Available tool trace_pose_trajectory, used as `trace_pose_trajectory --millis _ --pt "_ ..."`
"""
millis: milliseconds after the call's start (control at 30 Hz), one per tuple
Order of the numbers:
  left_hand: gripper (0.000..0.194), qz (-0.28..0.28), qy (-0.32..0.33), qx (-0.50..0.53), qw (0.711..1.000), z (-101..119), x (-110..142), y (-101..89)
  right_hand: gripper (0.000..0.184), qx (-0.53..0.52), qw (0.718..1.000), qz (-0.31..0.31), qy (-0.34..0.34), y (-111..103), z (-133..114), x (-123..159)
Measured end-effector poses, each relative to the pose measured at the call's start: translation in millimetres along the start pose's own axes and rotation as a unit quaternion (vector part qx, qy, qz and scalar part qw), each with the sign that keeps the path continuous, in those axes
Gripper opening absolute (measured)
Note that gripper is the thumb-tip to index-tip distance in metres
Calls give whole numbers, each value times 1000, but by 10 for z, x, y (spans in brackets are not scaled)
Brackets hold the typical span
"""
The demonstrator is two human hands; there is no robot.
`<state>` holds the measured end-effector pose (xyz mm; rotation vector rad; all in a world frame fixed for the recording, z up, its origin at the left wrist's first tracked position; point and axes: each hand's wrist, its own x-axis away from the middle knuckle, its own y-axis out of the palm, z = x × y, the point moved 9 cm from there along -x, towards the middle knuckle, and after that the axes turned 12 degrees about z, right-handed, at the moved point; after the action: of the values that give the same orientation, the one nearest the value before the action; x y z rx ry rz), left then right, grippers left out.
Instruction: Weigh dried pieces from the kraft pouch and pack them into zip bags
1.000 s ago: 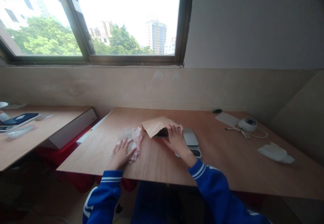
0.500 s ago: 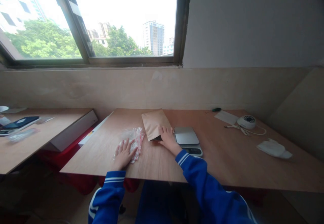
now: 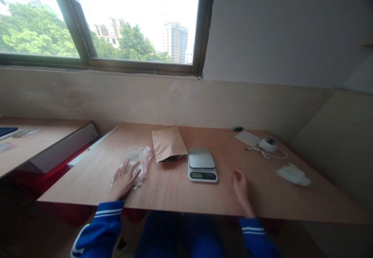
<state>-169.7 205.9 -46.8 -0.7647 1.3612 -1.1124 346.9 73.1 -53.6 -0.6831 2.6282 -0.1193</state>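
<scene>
My left hand [image 3: 125,177] lies with fingers spread on a heap of clear zip bags [image 3: 145,161] with red-striped edges. A brown kraft paper bag [image 3: 169,143] lies beyond them, its dark mouth gaping towards me. To its right is a white kitchen scale [image 3: 201,159] with a silver plate and a small display. My right hand [image 3: 240,186] hovers or rests over the table right of the scale, touching neither scale nor bag. Its fingers are curled together and slightly blurred; whatever they hold, if anything, is hidden.
At the right of the wooden table [image 3: 175,192] stand a white dome camera [image 3: 268,144] with its cable, a white sheet [image 3: 247,138], a green-handled tool [image 3: 238,129] and a crumpled white plastic bag [image 3: 293,174]. Another table [image 3: 43,133] is at left, past a gap.
My right hand has left the paper bag's mouth and moved right, past the scale. My left hand stays on the zip bags. The view has turned a little to the right.
</scene>
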Motion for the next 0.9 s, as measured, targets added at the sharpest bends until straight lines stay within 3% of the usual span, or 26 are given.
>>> trace_pose_trajectory --millis 100,233,333,467,633,733,833,900 --pt "50 17 8 0 1000 -13 13 -20 36 5 1000 -12 10 -22 71 57" --pt "46 55 -32 -3 998 -41 14 -105 36 6 999 -39 -19 89 -88 155" --pt "44 90 -52 5 995 -45 20 -166 34 39 988 -110 -98 227 -316 304" --pt "44 142 -42 45 988 -16 27 -272 30 106 950 -193 -221 382 -577 554" --pt "39 263 -12 65 962 77 89 -593 29 136 924 -199 -297 424 -718 667" --pt "33 307 -13 86 948 182 161 -729 27 138 916 -203 -318 431 -753 691" --pt "30 270 -1 170 948 494 202 -683 27 135 914 -202 -326 436 -762 698" --pt "30 175 33 256 950 891 202 -514 27 132 913 -200 -329 444 -759 700"
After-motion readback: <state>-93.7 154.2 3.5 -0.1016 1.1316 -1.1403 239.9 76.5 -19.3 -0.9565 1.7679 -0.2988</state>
